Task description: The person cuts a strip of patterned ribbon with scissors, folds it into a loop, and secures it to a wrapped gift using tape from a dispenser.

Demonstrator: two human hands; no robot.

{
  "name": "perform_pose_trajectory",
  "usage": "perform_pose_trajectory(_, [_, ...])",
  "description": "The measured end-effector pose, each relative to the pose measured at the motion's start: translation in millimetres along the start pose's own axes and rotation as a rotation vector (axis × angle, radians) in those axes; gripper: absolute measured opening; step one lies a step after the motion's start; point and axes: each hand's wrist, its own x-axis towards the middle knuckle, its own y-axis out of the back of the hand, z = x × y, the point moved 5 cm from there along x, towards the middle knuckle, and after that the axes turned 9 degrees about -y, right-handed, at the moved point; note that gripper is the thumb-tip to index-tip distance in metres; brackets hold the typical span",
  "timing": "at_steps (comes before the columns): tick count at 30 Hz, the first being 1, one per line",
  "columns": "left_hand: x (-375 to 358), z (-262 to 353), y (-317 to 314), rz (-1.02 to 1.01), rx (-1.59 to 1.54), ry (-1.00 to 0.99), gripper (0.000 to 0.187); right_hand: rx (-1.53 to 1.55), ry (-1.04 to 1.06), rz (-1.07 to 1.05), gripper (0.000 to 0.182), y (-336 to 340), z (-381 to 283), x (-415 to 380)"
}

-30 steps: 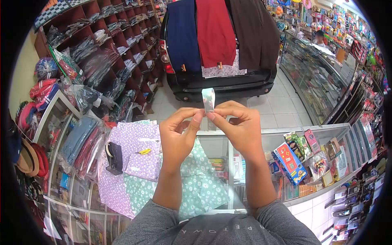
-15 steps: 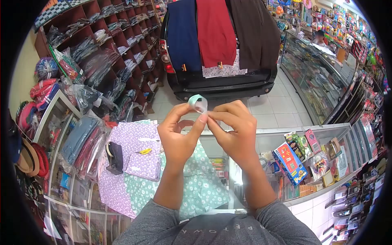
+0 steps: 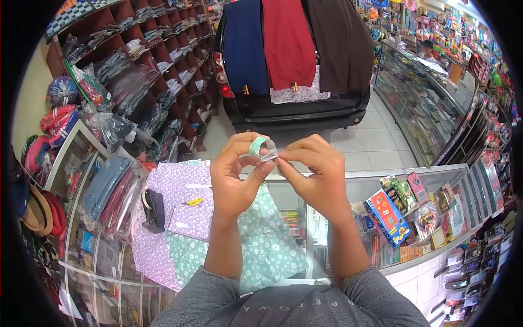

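Above the glass counter, a small loop of light green paper with a pale inner side is held up between both hands. My left hand curls round its left side, thumb and fingers closed on it. With a fingertip pinch, my right hand grips the loop's right edge. Below lies green flowered paper, partly under my left forearm. Purple flowered paper lies at its left. A black tape dispenser and yellow-handled scissors rest on a folded purple flowered piece.
Boxed toys lie on the glass counter at right. Bagged clothes are stacked at left, beside shelves of packed garments. Beyond the counter stands a black car draped with trousers. A person is behind the far showcase.
The green paper loop has turned and dipped slightly, showing more of its green outer side. Both hands have shifted only a little and still hold it.
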Motion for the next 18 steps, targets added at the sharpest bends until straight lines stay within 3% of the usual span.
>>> perform_pose_trajectory(4, [0.0, -2.1, 3.5, -0.057, 0.020, 0.018, 0.015, 0.013, 0.018, -0.059, 0.013, -1.2, 1.0, -0.2])
perform_pose_trajectory(7, [-0.1, -1.9, 5.8, -0.104, 0.051, -0.084, 0.011, 0.015, 0.028, -0.046, 0.013, -0.6, 1.7, -0.4])
perform_pose_trajectory(10, [-1.4, -4.1, 7.3, -0.024, 0.010, -0.025, 0.011, 0.012, 0.029, -0.050, 0.012, -0.2, 1.7, -0.1])
perform_pose_trajectory(13, [-0.7, 0.7, 9.2, 0.027, 0.058, -0.166, 0.011, 0.008, 0.022, -0.066, 0.012, 0.0, 1.1, 0.1])
perform_pose_trajectory(18, [-4.1, -4.4, 6.7, 0.037, -0.101, 0.053, 0.011, 0.016, 0.005, -0.073, 0.012, -0.2, 1.0, 0.3])
